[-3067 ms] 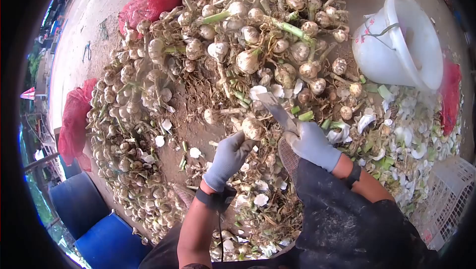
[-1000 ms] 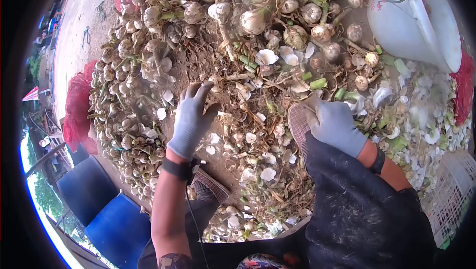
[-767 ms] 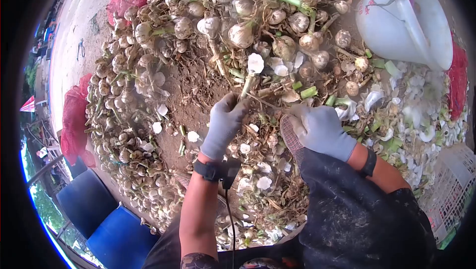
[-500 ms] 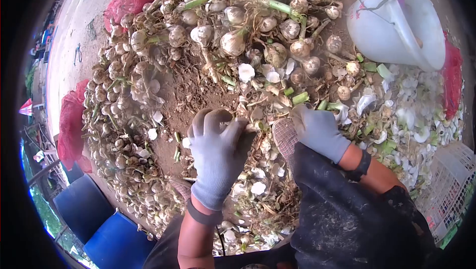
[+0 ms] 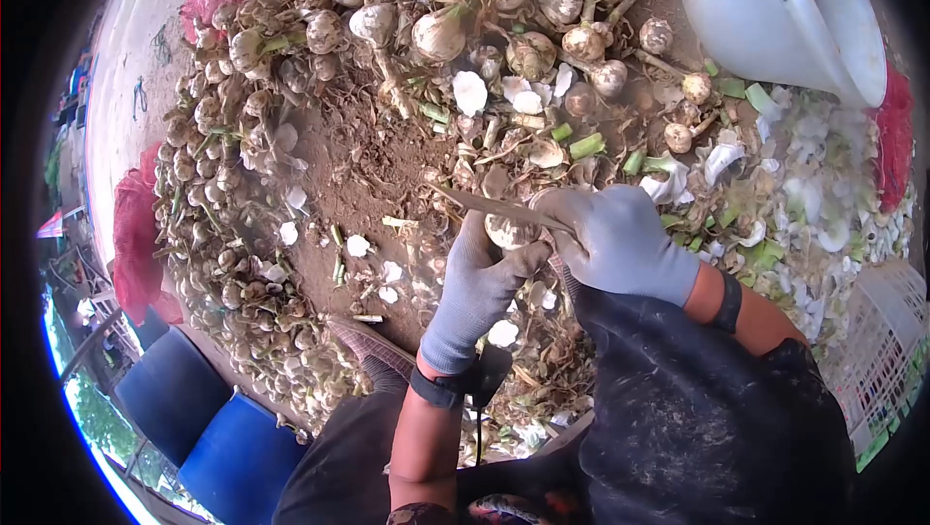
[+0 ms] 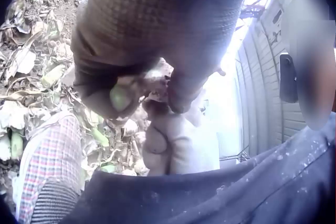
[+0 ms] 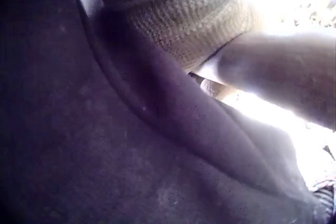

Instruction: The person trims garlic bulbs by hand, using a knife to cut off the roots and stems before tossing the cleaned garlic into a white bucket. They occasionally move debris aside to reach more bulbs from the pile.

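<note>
In the head view the gloved left hand (image 5: pixel 475 297) grips a garlic bulb (image 5: pixel 511 232) between thumb and fingers. From the right, the gloved right hand (image 5: pixel 620 239) holds a knife, its blade (image 5: pixel 494 207) lying across the top of the bulb and pointing left. The left wrist view shows the left glove (image 6: pixel 157 29) close up, fingers curled downward around something partly hidden. A glove (image 7: pixel 184 19) fills the top of the right wrist view, where dark cloth hides most of the rest.
Garlic with stems (image 5: pixel 436 36) is heaped ahead and to the left. A white bucket (image 5: pixel 756 26) lies tilted at the upper right, above peelings (image 5: pixel 804 196). Blue barrels (image 5: pixel 242 457), red net bags (image 5: pixel 139 244), a white crate (image 5: pixel 882 341) and the person's shoes (image 5: pixel 368 343) surround the hands.
The left hand, spread near a cut piece half a second ago, now grips a bulb beside the right hand. The knife blade has come into clear view across it. The head view has shifted.
</note>
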{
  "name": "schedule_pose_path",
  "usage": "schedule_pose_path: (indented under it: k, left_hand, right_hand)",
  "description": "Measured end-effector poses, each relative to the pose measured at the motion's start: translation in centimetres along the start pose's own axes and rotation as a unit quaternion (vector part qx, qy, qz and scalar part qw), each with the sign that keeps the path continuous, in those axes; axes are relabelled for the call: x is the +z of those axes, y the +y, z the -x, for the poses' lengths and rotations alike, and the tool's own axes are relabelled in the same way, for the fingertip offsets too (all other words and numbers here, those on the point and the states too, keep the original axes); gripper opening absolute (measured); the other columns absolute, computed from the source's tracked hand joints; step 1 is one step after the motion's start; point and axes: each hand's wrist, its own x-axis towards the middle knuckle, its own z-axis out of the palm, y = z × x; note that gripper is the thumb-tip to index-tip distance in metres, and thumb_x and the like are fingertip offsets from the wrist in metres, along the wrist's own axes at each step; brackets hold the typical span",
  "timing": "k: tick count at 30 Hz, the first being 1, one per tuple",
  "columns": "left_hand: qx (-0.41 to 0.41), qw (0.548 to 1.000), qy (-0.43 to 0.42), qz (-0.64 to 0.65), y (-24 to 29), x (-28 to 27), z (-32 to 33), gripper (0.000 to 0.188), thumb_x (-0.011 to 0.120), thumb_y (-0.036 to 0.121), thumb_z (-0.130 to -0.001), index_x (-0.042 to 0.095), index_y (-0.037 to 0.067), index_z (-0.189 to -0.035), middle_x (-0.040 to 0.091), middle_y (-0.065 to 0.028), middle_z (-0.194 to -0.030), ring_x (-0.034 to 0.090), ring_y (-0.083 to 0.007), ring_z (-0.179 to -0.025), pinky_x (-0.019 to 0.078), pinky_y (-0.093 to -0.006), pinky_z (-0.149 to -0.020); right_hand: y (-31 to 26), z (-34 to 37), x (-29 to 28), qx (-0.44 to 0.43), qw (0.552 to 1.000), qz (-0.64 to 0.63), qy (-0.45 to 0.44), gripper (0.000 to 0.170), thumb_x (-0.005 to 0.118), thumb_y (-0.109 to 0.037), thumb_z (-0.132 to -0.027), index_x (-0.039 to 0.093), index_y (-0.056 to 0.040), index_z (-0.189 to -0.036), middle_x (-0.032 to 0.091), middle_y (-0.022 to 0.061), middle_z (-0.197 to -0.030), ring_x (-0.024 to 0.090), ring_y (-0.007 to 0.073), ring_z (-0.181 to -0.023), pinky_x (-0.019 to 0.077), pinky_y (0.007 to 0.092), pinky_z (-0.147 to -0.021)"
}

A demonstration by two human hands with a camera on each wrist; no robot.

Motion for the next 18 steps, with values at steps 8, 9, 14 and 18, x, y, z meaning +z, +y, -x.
schedule_pose_path:
  k: [8,9,14,18]
  left_hand:
    - [0.112,0.993,-0.027,-0.003,-1.8,-1.7,0.7,0.075,0.075,0.037,-0.080,0.039,0.005,-0.138,0.060,-0.0073,-0.122,0.056,-0.0195,-0.113,0.0495,-0.0359,-0.091]
    - [0.112,0.993,-0.027,-0.003,-2.7,-2.1,1.0,0.075,0.075,0.037,-0.080,0.039,0.005,-0.138,0.060,-0.0073,-0.122,0.056,-0.0195,-0.113,0.0495,-0.0359,-0.091]
    - [0.140,0.925,0.051,-0.350,-3.1,-2.1,2.1,0.030,0.066,0.011,-0.086,0.062,0.010,-0.116,0.064,-0.0079,-0.109,0.061,-0.0253,-0.101,0.0487,-0.0371,-0.088]
    - [0.126,0.964,0.080,-0.220,-0.8,-1.3,2.8,0.029,0.069,0.011,-0.082,0.062,0.004,-0.109,0.065,-0.0053,-0.097,0.063,-0.0192,-0.090,0.0499,-0.0316,-0.080]
  right_hand:
    - [-1.2,-0.5,-1.6,-0.129,0.985,0.110,-0.021,0.008,0.059,-0.017,-0.081,0.056,-0.0107,-0.082,0.056,0.0028,-0.061,0.060,0.0220,-0.054,0.0431,0.0364,-0.051]
    - [-1.1,-0.5,-1.3,-0.134,0.984,0.117,-0.005,0.008,0.060,-0.018,-0.081,0.056,-0.0109,-0.082,0.056,0.0023,-0.060,0.060,0.0214,-0.054,0.0427,0.0363,-0.051]
    - [-1.2,-0.6,-0.9,-0.140,0.982,0.126,0.002,0.008,0.059,-0.017,-0.080,0.055,-0.0109,-0.084,0.055,0.0016,-0.059,0.060,0.0206,-0.054,0.0422,0.0366,-0.051]
    - [0.6,-1.2,1.2,-0.092,0.986,0.137,0.006,0.007,0.058,-0.016,-0.082,0.056,-0.0105,-0.085,0.059,0.0036,-0.059,0.062,0.0217,-0.053,0.0454,0.0361,-0.050]
